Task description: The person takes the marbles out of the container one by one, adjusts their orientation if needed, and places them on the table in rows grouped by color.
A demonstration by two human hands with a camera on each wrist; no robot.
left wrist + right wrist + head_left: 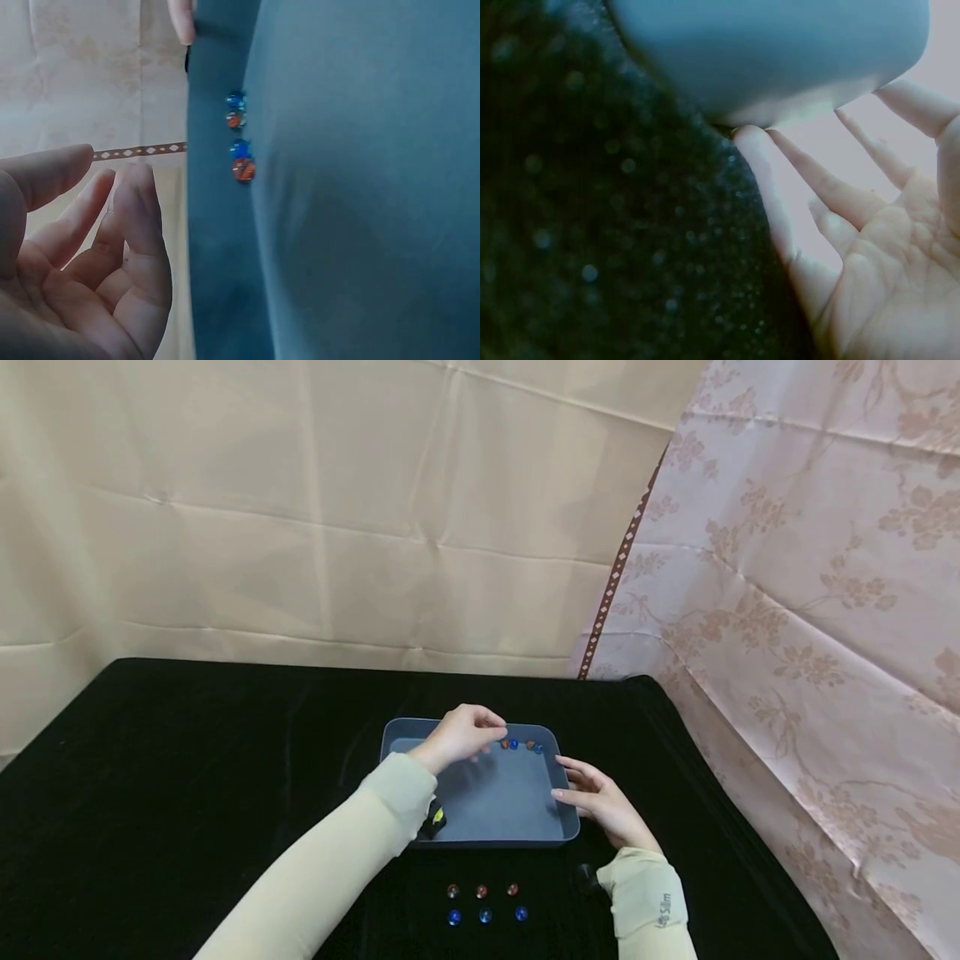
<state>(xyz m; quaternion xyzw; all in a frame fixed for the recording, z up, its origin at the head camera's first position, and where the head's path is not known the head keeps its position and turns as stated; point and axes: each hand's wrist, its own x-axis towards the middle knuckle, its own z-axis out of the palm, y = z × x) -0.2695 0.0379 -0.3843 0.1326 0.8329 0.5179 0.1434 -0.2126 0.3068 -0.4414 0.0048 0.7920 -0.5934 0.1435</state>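
Near 12 o'clock of the grey-blue tray (495, 802), I've got the L hand (462, 735) above it by the far rim, fingers loosely bent; the L wrist cam shows a gap betw. thumb and fingertips, w/ nothing held that I can see. At the tray's 3 o'clock is the R hand (600, 802), fingers spread and fairly straight, fingertips touching the tray's outer wall, not wrapped round anything.

Tray itself is flat on the black surface (187, 793), approx 6 o'clock in my head view. Inside, at its 1 o'clock along the far wall, I count four marbles (243, 169): two pairs, each orange + blue, a small gap betw. pairs. Outside, at the tray's 6 o'clock, are six more marbles on the surface in two rows: three reddish-brown marbles (482, 891) nearer the tray, three blue marbles (485, 915) nearer me, all spaced apart.

Both arms wear pale sleeves (337, 852), R cuff w/ lettering. Beyond the surface, a cream curtain (337, 527) hangs from approx 10 to 12 o'clock, & a pink floral curtain (810, 568) at 2 o'clock, brown patterned trim (618, 564) at its edge
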